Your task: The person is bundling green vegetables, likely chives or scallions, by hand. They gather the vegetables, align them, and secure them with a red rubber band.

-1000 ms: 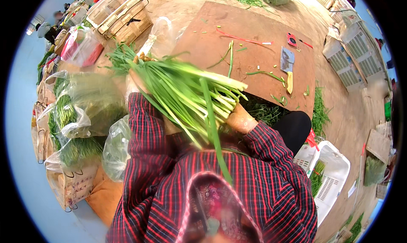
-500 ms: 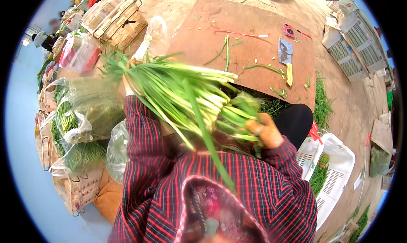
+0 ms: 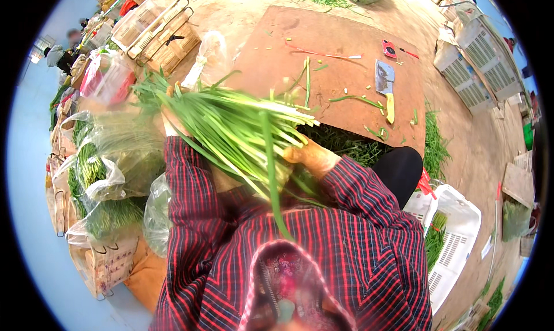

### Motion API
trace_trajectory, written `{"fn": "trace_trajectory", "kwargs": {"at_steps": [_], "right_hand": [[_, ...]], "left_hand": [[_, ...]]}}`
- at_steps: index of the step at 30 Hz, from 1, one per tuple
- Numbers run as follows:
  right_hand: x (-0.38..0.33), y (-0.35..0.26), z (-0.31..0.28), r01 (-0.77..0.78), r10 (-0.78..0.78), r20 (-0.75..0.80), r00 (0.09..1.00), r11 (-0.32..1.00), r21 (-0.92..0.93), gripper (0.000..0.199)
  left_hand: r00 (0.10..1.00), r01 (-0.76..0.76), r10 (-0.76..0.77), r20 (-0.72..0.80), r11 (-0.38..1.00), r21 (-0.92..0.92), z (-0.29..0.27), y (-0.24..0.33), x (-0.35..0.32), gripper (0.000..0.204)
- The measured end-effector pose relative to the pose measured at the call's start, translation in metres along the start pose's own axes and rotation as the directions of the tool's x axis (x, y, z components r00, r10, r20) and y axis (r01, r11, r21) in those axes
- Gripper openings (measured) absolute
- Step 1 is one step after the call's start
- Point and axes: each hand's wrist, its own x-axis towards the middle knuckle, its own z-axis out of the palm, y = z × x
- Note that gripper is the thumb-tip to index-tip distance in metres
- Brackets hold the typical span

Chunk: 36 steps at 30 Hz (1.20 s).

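Observation:
A thick bunch of long green leafy stalks (image 3: 231, 129) with pale cut ends lies across my lap, its tips pointing left and its ends right. My left hand (image 3: 168, 123) grips the bunch near its leafy end and is mostly hidden by the leaves. My right hand (image 3: 304, 155) sits under the pale ends and touches the stalks there; its fingers are partly covered. Both forearms wear red and dark plaid sleeves.
A brown board (image 3: 334, 65) lies ahead with a cleaver (image 3: 385, 88), scattered green trimmings and a red strip. Clear bags of greens (image 3: 109, 175) pile up on the left beside wicker baskets (image 3: 161, 36). A white plastic crate (image 3: 456, 238) stands at right. More greens (image 3: 352, 149) heap below the board.
The bunch has shifted slightly left and up. My right hand has moved left, from the side of the stalk ends to underneath them.

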Motion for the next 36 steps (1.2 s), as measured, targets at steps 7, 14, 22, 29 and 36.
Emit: {"fn": "trace_trajectory", "kwargs": {"at_steps": [7, 14, 22, 29, 36], "right_hand": [[0.014, -0.010, 0.035, 0.061, -0.062, 0.041, 0.997, 0.998, 0.020, 0.062], [0.020, -0.009, 0.043, -0.007, -0.005, -0.100, 0.995, 0.993, -0.119, 0.055], [0.014, 0.006, 0.043, -0.025, 0.054, -0.267, 0.962, 0.993, 0.112, 0.033], [-0.016, 0.025, 0.015, -0.071, 0.077, -0.229, 0.970, 0.997, 0.037, 0.038], [-0.042, 0.021, -0.014, 0.103, -0.047, -0.389, 0.920, 0.987, 0.126, 0.025]], "left_hand": [[0.999, 0.014, -0.014, -0.032, 1.000, -0.013, 0.009, 0.030, -0.017, 0.021], [0.986, -0.124, 0.146, -0.081, 0.965, 0.233, 0.036, 0.011, -0.029, 0.034], [0.986, -0.125, 0.148, -0.071, 0.958, 0.260, 0.045, 0.007, -0.023, 0.044], [0.998, 0.007, -0.008, 0.069, 1.000, 0.015, -0.006, -0.004, -0.004, 0.043], [0.993, -0.028, 0.052, -0.109, 0.976, 0.217, 0.018, 0.001, -0.011, 0.031]]}}
